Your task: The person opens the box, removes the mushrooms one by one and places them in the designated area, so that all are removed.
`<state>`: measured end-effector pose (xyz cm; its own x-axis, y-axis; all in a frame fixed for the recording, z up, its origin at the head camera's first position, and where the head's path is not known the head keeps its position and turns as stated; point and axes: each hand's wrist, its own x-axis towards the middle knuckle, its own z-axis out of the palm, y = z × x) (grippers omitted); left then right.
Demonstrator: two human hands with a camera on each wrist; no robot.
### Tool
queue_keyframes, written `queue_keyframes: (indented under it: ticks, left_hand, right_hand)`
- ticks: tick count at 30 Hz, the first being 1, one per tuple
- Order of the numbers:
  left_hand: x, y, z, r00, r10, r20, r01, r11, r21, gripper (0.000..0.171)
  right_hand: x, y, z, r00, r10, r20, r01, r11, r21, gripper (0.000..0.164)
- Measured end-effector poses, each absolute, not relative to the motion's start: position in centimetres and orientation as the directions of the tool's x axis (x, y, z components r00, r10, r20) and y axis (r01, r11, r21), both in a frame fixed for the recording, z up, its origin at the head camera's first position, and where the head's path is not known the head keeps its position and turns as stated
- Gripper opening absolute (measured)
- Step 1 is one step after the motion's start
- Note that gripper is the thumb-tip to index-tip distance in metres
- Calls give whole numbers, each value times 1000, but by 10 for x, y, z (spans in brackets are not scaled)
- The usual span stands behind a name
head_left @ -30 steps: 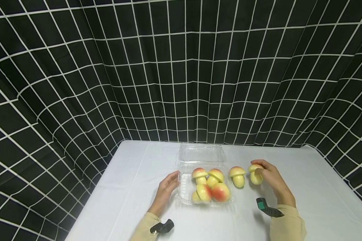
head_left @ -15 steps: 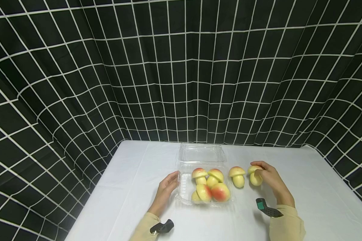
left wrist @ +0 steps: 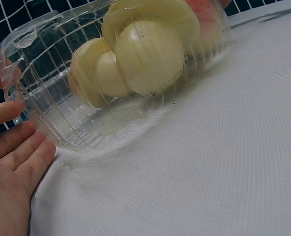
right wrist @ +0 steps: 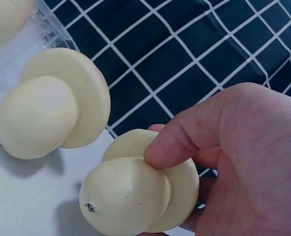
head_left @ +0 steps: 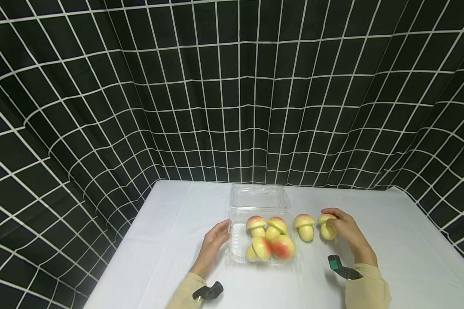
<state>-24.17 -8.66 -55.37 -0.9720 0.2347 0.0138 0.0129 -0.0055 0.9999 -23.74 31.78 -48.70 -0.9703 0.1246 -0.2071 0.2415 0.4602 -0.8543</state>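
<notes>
My right hand (head_left: pixel 348 231) grips a yellow toy mushroom (right wrist: pixel 123 196) by its cap. In the right wrist view, the thumb lies over the cap beside the stem and the other fingers are mostly hidden behind it. My left hand (head_left: pixel 212 243) holds the left rim of a hinged clear plastic box (left wrist: pixel 94 137), with several fingertips against its side wall. Inside the box lie several mushrooms (head_left: pixel 283 247) with yellow and red caps, crowded toward its right side. One more mushroom (head_left: pixel 304 227) lies between the box and my right hand.
The box's clear lid (head_left: pixel 259 197) is laid back toward the rear. A white cloth (head_left: pixel 166 240) covers the table. Black curtains (head_left: pixel 247 94) with white grid lines surround its back and sides. Each wrist wears a black camera band (head_left: pixel 344 268).
My right hand and its mushroom have shifted very slightly. The left hand, the box and the other mushrooms look unmoved.
</notes>
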Motion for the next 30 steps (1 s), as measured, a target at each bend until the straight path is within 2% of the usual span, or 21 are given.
queue_keyframes:
  ticks: [13, 30]
  left_hand:
    - [-240, -85, -552, -973, 229, -12, -11, 7, 1000, 52]
    - [-241, -86, -552, -972, 233, 18, 15, -13, 1000, 52]
  right_hand:
    - [-239, 321, -491, -972, 117, -204, 235, 473, -849, 51]
    - [-240, 320, -494, -970, 114, -213, 242, 472, -848, 51]
